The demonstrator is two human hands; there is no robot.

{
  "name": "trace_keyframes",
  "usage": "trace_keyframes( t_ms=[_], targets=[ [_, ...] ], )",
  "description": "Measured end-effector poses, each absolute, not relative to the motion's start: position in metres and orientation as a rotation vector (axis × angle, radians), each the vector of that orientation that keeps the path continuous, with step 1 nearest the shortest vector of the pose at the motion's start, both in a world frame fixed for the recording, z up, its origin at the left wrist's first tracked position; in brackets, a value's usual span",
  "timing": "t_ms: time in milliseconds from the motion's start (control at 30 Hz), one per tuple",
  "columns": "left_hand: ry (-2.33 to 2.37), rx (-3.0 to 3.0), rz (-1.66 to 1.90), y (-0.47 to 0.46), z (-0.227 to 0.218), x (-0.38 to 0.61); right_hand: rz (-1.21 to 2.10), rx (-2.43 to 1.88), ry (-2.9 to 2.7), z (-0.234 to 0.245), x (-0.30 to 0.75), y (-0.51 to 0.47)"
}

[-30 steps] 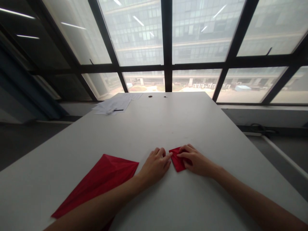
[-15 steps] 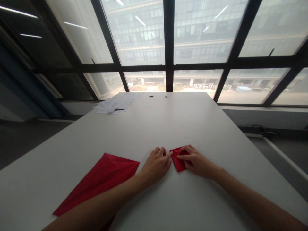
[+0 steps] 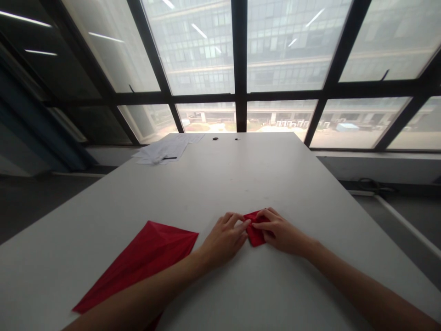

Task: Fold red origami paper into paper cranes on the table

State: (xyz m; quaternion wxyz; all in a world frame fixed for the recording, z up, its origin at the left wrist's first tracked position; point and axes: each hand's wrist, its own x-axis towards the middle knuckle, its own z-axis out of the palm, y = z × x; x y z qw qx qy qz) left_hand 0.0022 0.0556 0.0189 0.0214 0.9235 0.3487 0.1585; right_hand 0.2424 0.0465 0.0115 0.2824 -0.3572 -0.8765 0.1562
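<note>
A small folded red sheet, paper or cloth I cannot tell, lies on the white table in front of me. My right hand covers its right side, thumb and fingers pinching the upper middle. At its left corner is my left hand, fingers curled, with the index finger and thumb closed on that edge. The fingertips hide part of the folds. Left of my left hand rests a larger red sheet, creased and pointed, partly hidden beneath my left forearm.
Several white papers with a dark pen-like strip on them lie at the table's far left. Two small dark spots, one a round hole, mark the far end of the white table. Tall windows stand beyond.
My left hand has shifted slightly right, and its index finger now reaches further over the small sheet's left corner. My right hand keeps its pinch. The view has shifted slightly.
</note>
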Motion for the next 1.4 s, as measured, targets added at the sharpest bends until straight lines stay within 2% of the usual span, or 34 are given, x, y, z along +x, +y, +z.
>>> trace_keyframes(
  t_ms=[500,700,867,1400],
  targets=[
    [0.952,2.922,0.335,0.053,0.019,0.002,0.53,-1.057,-2.108,-0.005,0.248,0.057],
    [0.957,2.925,0.284,0.057,0.018,-0.001,0.37,-0.986,-2.113,0.004,0.25,0.053],
    [0.952,2.897,0.276,0.06,0.014,-0.002,0.356,-0.921,-2.318,0.011,0.249,0.047],
    [0.936,2.888,0.386,0.059,0.014,0.0,0.221,-0.918,-2.29,0.005,0.261,0.056]
  ],
)
